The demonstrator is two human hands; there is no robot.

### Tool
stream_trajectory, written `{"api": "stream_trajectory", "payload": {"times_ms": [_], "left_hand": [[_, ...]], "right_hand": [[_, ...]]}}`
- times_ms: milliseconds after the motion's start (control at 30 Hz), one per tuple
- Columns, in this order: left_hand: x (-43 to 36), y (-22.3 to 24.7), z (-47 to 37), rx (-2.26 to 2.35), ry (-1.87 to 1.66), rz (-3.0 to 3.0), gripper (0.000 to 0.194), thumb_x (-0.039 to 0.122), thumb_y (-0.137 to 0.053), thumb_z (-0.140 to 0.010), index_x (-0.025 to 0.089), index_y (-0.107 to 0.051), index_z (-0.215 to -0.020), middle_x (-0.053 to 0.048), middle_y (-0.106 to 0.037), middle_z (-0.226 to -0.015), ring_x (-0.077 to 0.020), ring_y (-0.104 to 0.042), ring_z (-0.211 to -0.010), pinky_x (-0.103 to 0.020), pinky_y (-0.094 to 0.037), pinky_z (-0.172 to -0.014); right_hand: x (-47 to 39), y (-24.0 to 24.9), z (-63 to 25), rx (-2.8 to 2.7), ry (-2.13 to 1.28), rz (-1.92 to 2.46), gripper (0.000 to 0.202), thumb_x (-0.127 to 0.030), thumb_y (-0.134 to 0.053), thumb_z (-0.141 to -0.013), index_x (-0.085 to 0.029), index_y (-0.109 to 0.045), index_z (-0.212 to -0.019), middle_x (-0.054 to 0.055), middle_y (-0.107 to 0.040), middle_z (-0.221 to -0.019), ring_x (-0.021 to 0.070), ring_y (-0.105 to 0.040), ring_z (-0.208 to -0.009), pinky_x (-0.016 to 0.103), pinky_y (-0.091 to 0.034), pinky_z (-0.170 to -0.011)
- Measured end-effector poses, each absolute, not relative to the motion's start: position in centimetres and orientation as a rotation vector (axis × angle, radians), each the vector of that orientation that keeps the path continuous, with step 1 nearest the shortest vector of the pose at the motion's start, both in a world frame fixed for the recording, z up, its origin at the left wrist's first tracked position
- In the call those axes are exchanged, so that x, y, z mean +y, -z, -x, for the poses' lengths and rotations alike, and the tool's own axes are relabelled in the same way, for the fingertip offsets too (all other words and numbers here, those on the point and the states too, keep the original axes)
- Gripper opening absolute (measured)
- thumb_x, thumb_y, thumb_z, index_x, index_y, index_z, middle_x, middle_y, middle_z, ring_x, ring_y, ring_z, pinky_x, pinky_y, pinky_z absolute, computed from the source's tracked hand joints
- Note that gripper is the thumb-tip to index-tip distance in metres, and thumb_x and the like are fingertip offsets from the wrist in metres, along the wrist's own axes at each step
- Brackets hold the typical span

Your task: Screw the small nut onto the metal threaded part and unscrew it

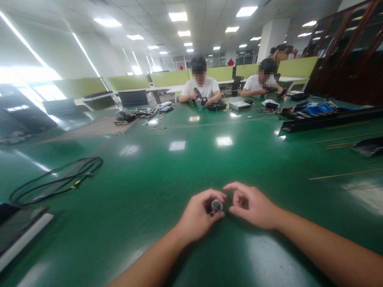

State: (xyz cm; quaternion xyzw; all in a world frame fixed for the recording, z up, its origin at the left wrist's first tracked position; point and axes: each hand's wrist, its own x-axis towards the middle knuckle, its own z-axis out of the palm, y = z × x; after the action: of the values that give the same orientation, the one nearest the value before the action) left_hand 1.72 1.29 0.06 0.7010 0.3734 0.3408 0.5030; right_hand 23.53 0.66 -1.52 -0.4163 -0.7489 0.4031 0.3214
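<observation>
- The left hand (pixel 196 217) grasps a small, round, greyish part (pixel 217 205) between thumb and fingers, over the near middle of the green surface (pixel 155 171); its exact kind is too small to tell.
- The right hand (pixel 257 207) is released, thumb and index finger parted, just beside the part.
- A looped black cable (pixel 100 160) lies to the left.
- Across the surface, two people in white shirts handle dark objects.

From the small part (pixel 216 206) in your left hand (pixel 196 217), your right hand (pixel 256 205) is just beside at three o'clock, the coiled cable (pixel 76 184) at ten, rods (pixel 344 174) at two, co-workers (pixel 200 86) across the table (pixel 149 167) at twelve and one.
</observation>
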Motion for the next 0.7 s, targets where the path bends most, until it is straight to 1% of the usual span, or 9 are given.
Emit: {"api": "stream_trajectory", "payload": {"times_ms": [167,267,367,433,500,567,633,700], "left_hand": [[1.2,-0.14,-1.89,0.935,-0.821,-1.63,0.029,0.009,-0.077,-0.069,0.017,-0.068,-0.095,-0.004,-0.07,-0.103,-0.0175,-0.065,-0.091,-0.027,-0.049,-0.083],[1.21,-0.16,-1.78,0.936,-0.815,-1.614,0.033,0.02,-0.08,-0.07,0.017,-0.07,-0.101,-0.005,-0.071,-0.098,-0.0187,-0.065,-0.089,-0.028,-0.049,-0.082],[1.3,-0.17,-1.59,0.98,-0.828,-1.633,0.038,0.032,-0.08,-0.072,0.018,-0.072,-0.106,-0.007,-0.071,-0.101,-0.0214,-0.064,-0.091,-0.031,-0.05,-0.084],[1.4,-0.17,-1.54,1.0,-0.84,-1.663,0.039,0.035,-0.078,-0.075,0.018,-0.071,-0.11,-0.008,-0.07,-0.103,-0.022,-0.063,-0.092,-0.032,-0.049,-0.086],[1.46,-0.14,-1.62,0.984,-0.84,-1.672,0.041,0.035,-0.075,-0.078,0.019,-0.07,-0.114,-0.009,-0.069,-0.108,-0.0224,-0.063,-0.096,-0.033,-0.049,-0.09],[1.43,-0.09,-1.78,0.976,-0.852,-1.63,0.048,0.034,-0.074,-0.078,0.02,-0.064,-0.123,-0.008,-0.067,-0.11,-0.0219,-0.062,-0.097,-0.033,-0.049,-0.089],[1.3,-0.06,-1.93,0.989,-0.883,-1.563,0.057,0.03,-0.076,-0.075,0.019,-0.057,-0.127,-0.007,-0.067,-0.102,-0.0202,-0.063,-0.09,-0.031,-0.05,-0.082],[1.17,-0.06,-1.97,1.038,-0.92,-1.554,0.052,0.027,-0.078,-0.072,0.017,-0.057,-0.119,-0.004,-0.066,-0.092,-0.0182,-0.063,-0.083,-0.028,-0.05,-0.076]], "right_hand": [[0.69,1.59,-23.64,-1.971,-1.054,1.086,0.044,-0.019,-0.065,-0.082,-0.02,-0.052,-0.124,-0.004,-0.062,-0.071,0.0122,-0.056,-0.061,0.025,-0.043,-0.062],[0.65,1.53,-23.62,-1.967,-1.06,1.083,0.044,-0.018,-0.066,-0.082,-0.02,-0.052,-0.124,-0.004,-0.061,-0.07,0.0121,-0.056,-0.061,0.024,-0.043,-0.061],[0.63,1.5,-23.56,-1.967,-1.066,1.068,0.043,-0.019,-0.065,-0.083,-0.02,-0.052,-0.124,-0.004,-0.061,-0.07,0.0121,-0.056,-0.061,0.024,-0.043,-0.061],[0.64,1.53,-23.55,-1.961,-1.074,1.055,0.044,-0.019,-0.065,-0.083,-0.02,-0.051,-0.125,-0.004,-0.062,-0.07,0.0118,-0.057,-0.06,0.024,-0.043,-0.061],[0.65,1.57,-23.54,-1.954,-1.08,1.047,0.045,-0.019,-0.065,-0.084,-0.02,-0.051,-0.126,-0.004,-0.062,-0.069,0.0116,-0.056,-0.06,0.023,-0.043,-0.06],[0.65,1.58,-23.53,-1.952,-1.076,1.043,0.046,-0.019,-0.065,-0.084,-0.02,-0.049,-0.127,-0.004,-0.062,-0.069,0.0116,-0.057,-0.06,0.023,-0.043,-0.06],[0.64,1.53,-23.53,-1.955,-1.07,1.048,0.047,-0.019,-0.065,-0.083,-0.019,-0.049,-0.127,-0.004,-0.062,-0.07,0.0119,-0.057,-0.06,0.024,-0.043,-0.06],[0.61,1.45,-23.53,-1.956,-1.064,1.06,0.047,-0.019,-0.065,-0.083,-0.019,-0.048,-0.127,-0.004,-0.063,-0.071,0.0125,-0.058,-0.061,0.025,-0.044,-0.061]]}}
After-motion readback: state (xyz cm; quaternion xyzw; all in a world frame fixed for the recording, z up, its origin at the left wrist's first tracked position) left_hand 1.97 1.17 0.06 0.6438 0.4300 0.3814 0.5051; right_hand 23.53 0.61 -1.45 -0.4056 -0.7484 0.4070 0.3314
